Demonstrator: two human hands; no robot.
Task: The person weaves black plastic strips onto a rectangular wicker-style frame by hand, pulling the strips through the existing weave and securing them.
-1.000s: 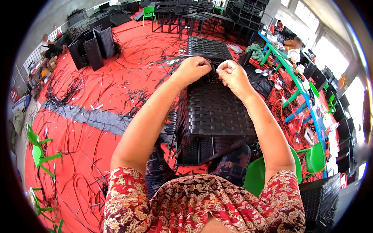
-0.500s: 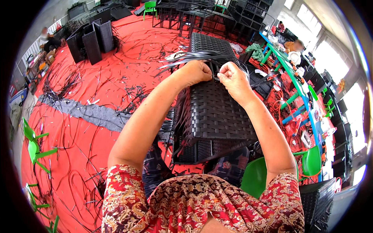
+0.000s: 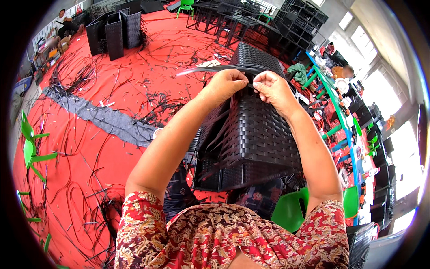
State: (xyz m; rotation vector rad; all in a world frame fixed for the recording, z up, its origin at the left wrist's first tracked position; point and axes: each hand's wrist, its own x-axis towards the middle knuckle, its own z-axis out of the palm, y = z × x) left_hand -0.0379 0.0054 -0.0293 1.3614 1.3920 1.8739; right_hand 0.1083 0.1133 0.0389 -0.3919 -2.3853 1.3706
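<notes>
A black woven rattan panel (image 3: 260,134) on a frame lies in front of me, reaching from my lap away toward the far side. My left hand (image 3: 226,83) is closed around a bundle of black flat strips (image 3: 204,69) that stick out to the left above the weave. My right hand (image 3: 273,87) pinches a black strip at the same spot, close beside the left hand. Loose strip ends (image 3: 215,134) hang down the panel's left edge.
Red floor covering (image 3: 98,148) is strewn with black strip offcuts and a grey band (image 3: 103,119). Finished black woven boxes (image 3: 116,31) stand at the far left, black frames at the back. Green chairs (image 3: 291,208) stand nearby. A cluttered workbench (image 3: 345,116) runs along the right. Other people sit far off.
The view has drawn closer and tilted toward the panel. Both hands stay together at the same spot, and the strip bundle now sticks out to the left of my left hand.
</notes>
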